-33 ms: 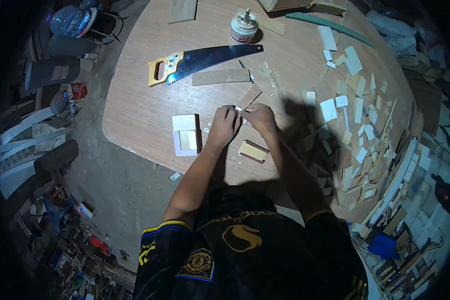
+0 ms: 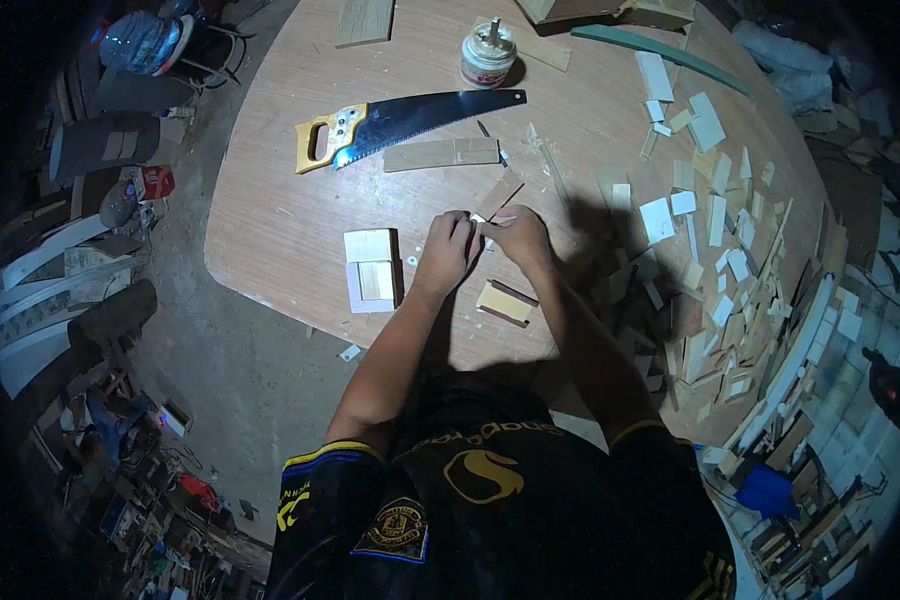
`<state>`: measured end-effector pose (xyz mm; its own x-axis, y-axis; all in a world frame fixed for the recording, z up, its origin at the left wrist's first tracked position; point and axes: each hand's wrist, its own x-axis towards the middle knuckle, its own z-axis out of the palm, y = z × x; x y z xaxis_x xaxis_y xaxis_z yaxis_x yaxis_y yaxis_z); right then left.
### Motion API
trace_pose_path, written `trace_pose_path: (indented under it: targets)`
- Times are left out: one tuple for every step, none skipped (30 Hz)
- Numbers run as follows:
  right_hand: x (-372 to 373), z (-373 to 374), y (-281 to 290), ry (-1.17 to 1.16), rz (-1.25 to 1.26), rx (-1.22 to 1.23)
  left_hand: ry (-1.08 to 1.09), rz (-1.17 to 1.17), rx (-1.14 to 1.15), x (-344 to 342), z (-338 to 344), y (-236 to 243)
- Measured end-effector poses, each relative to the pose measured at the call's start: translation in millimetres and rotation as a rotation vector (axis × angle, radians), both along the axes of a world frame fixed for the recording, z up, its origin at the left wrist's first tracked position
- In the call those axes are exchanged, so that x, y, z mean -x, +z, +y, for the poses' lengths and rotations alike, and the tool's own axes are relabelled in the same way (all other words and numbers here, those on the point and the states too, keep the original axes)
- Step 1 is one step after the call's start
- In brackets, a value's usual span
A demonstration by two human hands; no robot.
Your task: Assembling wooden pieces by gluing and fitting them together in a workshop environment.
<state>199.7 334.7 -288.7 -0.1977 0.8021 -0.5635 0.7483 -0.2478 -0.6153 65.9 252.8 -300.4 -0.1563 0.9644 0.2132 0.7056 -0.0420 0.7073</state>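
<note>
My left hand [image 2: 447,252] and my right hand [image 2: 517,238] meet over the table, with fingers closed around a small pale piece [image 2: 478,218], probably wood and mostly covered by the fingertips. A thin brown wood strip [image 2: 500,194] slants away just beyond the fingers; whether it touches the held piece I cannot tell. Left of my left hand lies a small pale wooden assembly [image 2: 377,280] with a recessed part. Near my right wrist rests a small yellowish block with dark brown strips along two edges [image 2: 507,303].
Beyond the hands lie a handsaw [image 2: 425,118] with a yellowish handle and a flat wooden board [image 2: 442,154]. A white tub [image 2: 488,62] with something upright in it stands farther back. Many wood offcuts [image 2: 718,218] cover the right side, near a curved green strip [image 2: 660,55].
</note>
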Motion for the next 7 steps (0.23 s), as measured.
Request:
trace_pose_path:
  targets:
    - [0.3,-0.2,-0.7,0.019,-0.062,-0.175,-0.008,0.004,0.003,0.2,-0.2,-0.7]
    - [-0.3,5.2,-2.0,0.021,-0.06,-0.175,-0.015,0.008,0.006,0.8,-0.5,-1.6]
    - [-1.6,15.2,-3.6,0.007,-0.078,-0.281,-0.01,0.011,0.007,1.8,-0.6,-2.7]
    - [-0.6,26.2,-4.2,-0.004,-0.094,-0.386,-0.012,0.013,0.014,2.2,-0.9,-2.6]
    - [2.4,39.9,0.4,-0.005,-0.016,-0.4,-0.021,0.012,0.02,0.7,-1.7,-2.7]
    - [7.6,56.4,4.3,-0.006,0.065,-0.412,-0.02,0.016,0.017,0.1,-1.9,-3.1]
    - [10.8,74.0,0.1,0.084,0.054,-0.427,-0.023,0.017,0.014,-0.4,-0.3,-4.7]
